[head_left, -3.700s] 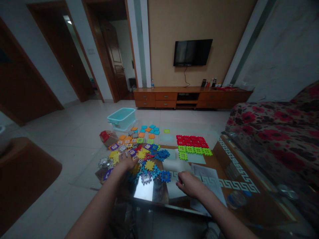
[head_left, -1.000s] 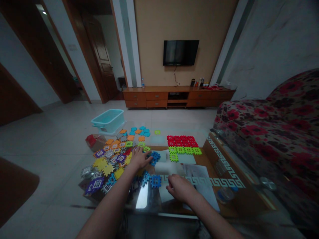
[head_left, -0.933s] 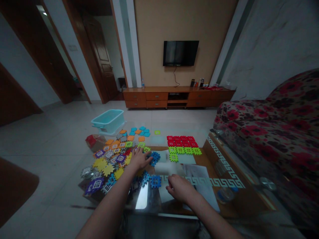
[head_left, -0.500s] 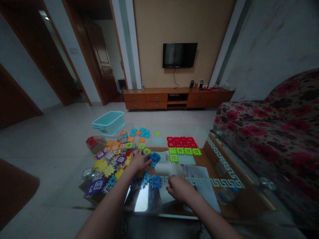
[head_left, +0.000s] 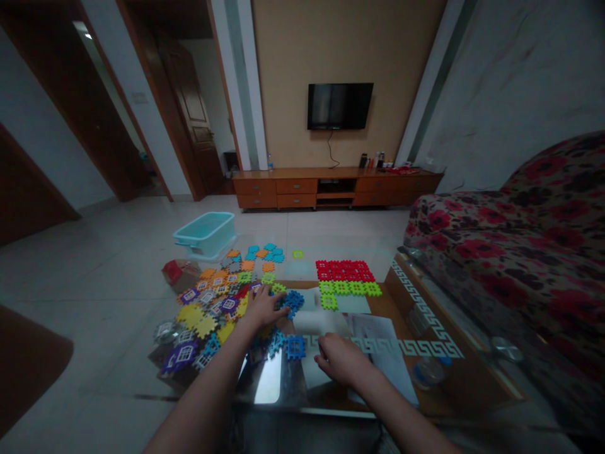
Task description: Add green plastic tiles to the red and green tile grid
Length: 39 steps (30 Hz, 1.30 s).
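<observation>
My left hand (head_left: 265,307) lies on the right part of a pile of coloured plastic pieces, its fingers spread, beside some dark blue pieces (head_left: 293,301). Curled closed, my right hand (head_left: 339,358) rests over the glass table; whatever its fingers might hold is hidden. A blue square piece (head_left: 295,347) sits just left of my right hand. Farther back are joined red pieces (head_left: 345,271), with a row of green pieces (head_left: 350,288) along their near side. Yellow pieces (head_left: 197,318) and purple pieces (head_left: 180,356) lie in the pile's left part.
A light blue bin (head_left: 206,234) stands beyond the pile at the left, near a red and brown bag (head_left: 180,272). Papers (head_left: 378,343) and a clear jar (head_left: 429,372) show beneath the glass at right. A flowered sofa (head_left: 510,265) borders the right side.
The view has shifted very slightly. Both hands stay in nearly the same places, and the pieces show no clear movement.
</observation>
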Available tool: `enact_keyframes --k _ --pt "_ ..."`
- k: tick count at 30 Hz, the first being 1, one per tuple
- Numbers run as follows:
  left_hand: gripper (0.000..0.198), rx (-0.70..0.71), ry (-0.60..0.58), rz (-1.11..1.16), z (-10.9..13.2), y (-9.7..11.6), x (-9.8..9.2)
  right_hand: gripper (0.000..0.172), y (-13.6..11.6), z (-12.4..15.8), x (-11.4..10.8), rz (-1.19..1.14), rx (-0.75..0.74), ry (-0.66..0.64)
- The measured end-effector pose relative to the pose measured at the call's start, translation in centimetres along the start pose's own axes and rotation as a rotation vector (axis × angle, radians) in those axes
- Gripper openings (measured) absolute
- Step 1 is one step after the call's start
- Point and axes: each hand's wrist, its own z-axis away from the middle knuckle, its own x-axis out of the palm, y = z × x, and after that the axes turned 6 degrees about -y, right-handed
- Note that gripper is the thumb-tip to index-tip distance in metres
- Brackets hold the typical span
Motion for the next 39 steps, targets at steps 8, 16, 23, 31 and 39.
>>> enact_keyframes --k 8,16,23,31,39 --pt "0.060 0.012 0.032 -0.007 0.6 0.8 -0.9 0.022 0.0 -0.1 0.0 -0.003 0.002 -0.003" --pt "0.058 0.086 0.186 -0.015 1.5 2.3 -2.5 0.022 0.0 0.0 0.2 0.008 -0.008 -0.002" --pt "0.061 0.382 0.276 -0.020 4.2 5.0 -4.5 0.029 0.7 -1.4 -1.2 -0.288 -0.009 0.323" --pt "0.061 0.578 0.260 0.032 7.5 7.9 -4.8 0.038 2.5 -2.7 -3.4 -1.635 0.011 0.459" --pt "0.057 0.739 0.269 0.092 7.1 9.2 -3.2 0.037 0.7 -1.2 -3.2 -1.785 -0.084 0.289"
